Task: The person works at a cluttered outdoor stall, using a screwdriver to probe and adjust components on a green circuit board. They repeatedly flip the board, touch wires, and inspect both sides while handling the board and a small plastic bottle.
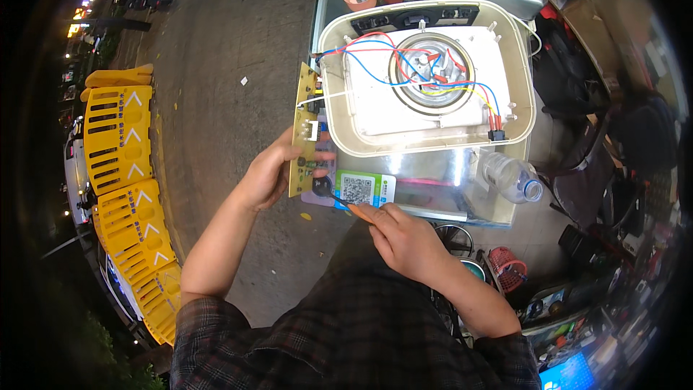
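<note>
A: Grip state?
B: Left hand [270, 170] clamped on the circuit board [301, 119] toward its near end; right hand [406, 240] closed round an orange-handled tool [361, 214] near it, tip contact unclear.
A: Board handling?
B: Probably light, stiff; components fragile. Best held by bare edges. It's left of the cream housing [521, 101], over the worktop's [426, 166] left edge. White lead [332, 96] likely limits travel.

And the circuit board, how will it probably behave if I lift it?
The circuit board is probably stiff: it looks straight in the left hand. Its exposed components suggest fragility if pushed. The white wire running toward the beige housing might tug it.
</note>
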`<state>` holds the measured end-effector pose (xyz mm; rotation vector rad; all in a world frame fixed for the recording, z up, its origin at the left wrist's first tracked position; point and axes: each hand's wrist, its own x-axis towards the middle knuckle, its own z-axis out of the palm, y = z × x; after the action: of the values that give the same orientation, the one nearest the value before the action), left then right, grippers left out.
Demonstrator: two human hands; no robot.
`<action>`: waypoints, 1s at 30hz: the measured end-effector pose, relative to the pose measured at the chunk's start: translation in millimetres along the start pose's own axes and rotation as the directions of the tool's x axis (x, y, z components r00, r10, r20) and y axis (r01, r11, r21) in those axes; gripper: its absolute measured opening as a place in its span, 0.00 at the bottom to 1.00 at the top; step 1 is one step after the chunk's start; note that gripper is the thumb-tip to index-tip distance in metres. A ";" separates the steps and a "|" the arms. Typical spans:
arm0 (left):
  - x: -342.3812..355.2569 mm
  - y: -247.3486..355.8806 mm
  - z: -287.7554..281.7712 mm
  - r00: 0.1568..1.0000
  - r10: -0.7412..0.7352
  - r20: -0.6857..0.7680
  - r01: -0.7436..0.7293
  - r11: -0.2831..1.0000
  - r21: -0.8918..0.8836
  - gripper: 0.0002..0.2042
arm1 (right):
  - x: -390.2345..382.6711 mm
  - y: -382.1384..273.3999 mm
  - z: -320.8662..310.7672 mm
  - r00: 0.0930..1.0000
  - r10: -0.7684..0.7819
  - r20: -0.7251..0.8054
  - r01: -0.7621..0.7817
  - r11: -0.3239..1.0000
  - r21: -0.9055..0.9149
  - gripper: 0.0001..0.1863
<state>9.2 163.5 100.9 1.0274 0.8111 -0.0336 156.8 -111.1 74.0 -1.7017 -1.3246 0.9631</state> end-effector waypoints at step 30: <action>-7.5 -8.5 19.0 0.926 0.320 -0.203 -0.223 0.894 0.389 0.47 | -11.5 -1.7 -10.4 0.996 0.059 0.070 -0.058 0.998 -0.012 0.30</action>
<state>11.7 141.7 104.1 1.5131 0.9119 0.2078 163.3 -123.2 81.3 -1.7372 -1.3328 1.0599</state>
